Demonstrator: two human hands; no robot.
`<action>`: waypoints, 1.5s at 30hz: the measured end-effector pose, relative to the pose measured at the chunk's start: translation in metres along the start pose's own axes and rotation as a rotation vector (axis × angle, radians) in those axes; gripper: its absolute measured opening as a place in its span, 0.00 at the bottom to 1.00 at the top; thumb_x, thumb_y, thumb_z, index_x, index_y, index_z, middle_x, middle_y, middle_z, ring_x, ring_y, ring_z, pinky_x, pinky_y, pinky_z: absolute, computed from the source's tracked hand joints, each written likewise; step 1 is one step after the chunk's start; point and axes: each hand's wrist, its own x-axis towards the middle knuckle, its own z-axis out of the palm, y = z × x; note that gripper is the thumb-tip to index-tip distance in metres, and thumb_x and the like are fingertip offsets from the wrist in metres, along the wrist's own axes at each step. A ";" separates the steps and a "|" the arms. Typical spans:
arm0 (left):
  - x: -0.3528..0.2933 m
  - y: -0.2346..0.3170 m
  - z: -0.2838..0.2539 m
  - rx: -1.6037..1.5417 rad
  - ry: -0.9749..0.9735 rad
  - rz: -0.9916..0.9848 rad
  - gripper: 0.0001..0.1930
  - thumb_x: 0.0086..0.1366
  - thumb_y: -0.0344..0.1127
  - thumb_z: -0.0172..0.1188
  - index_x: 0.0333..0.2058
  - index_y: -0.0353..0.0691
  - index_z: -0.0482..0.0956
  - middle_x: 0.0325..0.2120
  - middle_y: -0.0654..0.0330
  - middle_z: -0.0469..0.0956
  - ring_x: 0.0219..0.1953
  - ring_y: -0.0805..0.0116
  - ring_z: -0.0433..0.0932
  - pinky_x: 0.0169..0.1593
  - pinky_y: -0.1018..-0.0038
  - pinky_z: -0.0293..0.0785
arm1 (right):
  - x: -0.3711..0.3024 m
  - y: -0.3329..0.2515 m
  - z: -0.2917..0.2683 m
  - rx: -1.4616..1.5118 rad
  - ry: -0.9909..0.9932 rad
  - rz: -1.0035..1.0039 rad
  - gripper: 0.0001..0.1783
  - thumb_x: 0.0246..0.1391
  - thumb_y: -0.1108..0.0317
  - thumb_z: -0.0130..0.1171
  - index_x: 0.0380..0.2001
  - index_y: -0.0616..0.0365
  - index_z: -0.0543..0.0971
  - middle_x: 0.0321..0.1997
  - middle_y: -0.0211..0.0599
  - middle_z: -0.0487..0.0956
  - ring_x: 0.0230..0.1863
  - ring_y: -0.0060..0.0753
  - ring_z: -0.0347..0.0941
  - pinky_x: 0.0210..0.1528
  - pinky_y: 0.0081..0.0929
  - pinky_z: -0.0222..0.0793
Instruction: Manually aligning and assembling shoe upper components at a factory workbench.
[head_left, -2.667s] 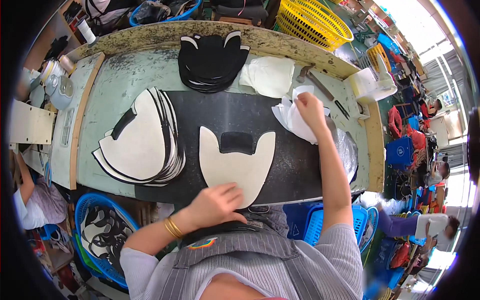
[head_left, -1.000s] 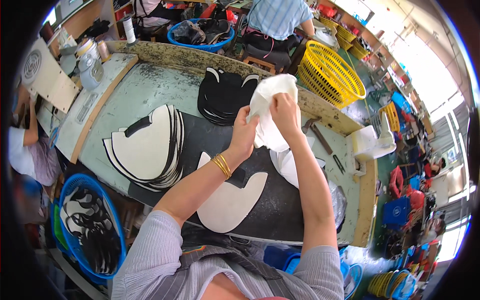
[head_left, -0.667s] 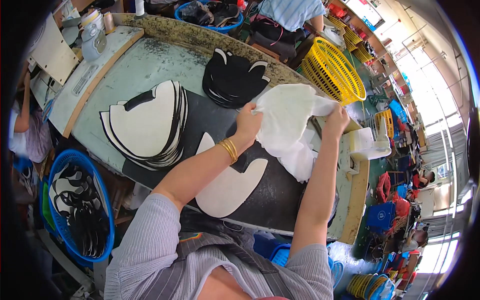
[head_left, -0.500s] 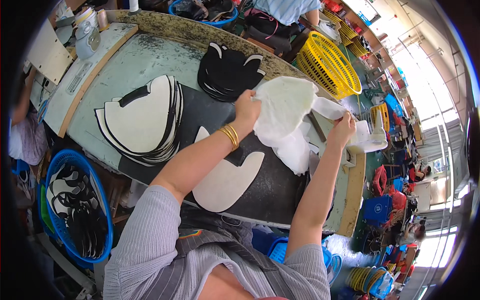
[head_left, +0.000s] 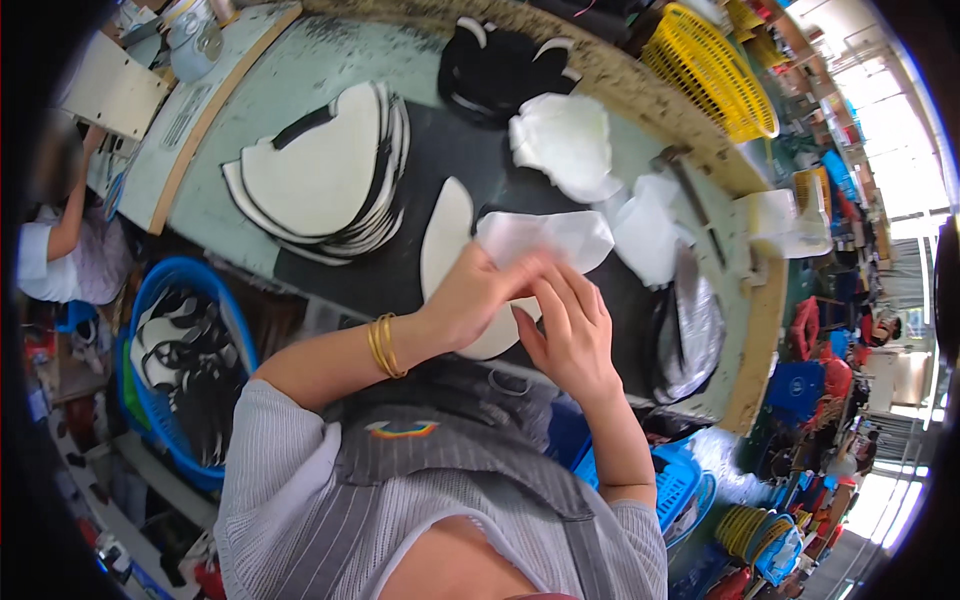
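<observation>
My left hand (head_left: 482,295), gold bangles at its wrist, pinches a thin white translucent sheet (head_left: 570,238) by its near edge; motion blurs the fingertips. Against those fingertips lies my right hand (head_left: 572,325), its fingers stretched and its thumb apart, with nothing visible in its grasp. Under both hands is a curved white cut piece (head_left: 445,225) on the black mat (head_left: 460,145), partly hidden by them. Beyond the sheet rests a crumpled pile of white translucent pieces (head_left: 563,143), and more thin white sheets (head_left: 645,230) lie to the right.
A stack of white, black-edged cut pieces (head_left: 312,185) stands on the left, and a black stack (head_left: 500,75) at the back. On the right are a hammer (head_left: 695,200) and a dark plastic-wrapped bundle (head_left: 688,330). A blue basket (head_left: 250,345) of cut pieces stands lower left.
Both hands have come nearer my body and together, bringing a small white sheet over the curved piece. The large translucent pile, earlier in my left hand, now lies on the table.
</observation>
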 end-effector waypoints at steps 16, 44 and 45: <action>-0.063 -0.001 0.006 0.350 0.075 0.198 0.13 0.63 0.31 0.57 0.44 0.33 0.71 0.38 0.61 0.74 0.42 0.76 0.72 0.47 0.80 0.69 | -0.005 -0.029 0.016 0.021 0.426 0.279 0.28 0.30 0.83 0.59 0.43 0.59 0.81 0.21 0.32 0.67 0.20 0.30 0.64 0.21 0.23 0.61; -0.082 0.060 -0.005 0.581 -0.223 -0.139 0.10 0.56 0.24 0.63 0.37 0.36 0.76 0.30 0.66 0.73 0.31 0.83 0.70 0.33 0.84 0.70 | 0.010 -0.023 -0.035 0.621 -0.393 0.030 0.19 0.28 0.62 0.75 0.18 0.56 0.74 0.23 0.27 0.71 0.28 0.27 0.64 0.31 0.22 0.58; -0.082 0.061 -0.007 0.664 -0.241 -0.090 0.10 0.54 0.22 0.64 0.35 0.36 0.76 0.30 0.68 0.73 0.31 0.85 0.69 0.33 0.86 0.68 | 0.009 -0.023 -0.030 0.630 -0.399 0.029 0.19 0.28 0.62 0.75 0.18 0.56 0.74 0.23 0.27 0.71 0.28 0.27 0.64 0.31 0.22 0.58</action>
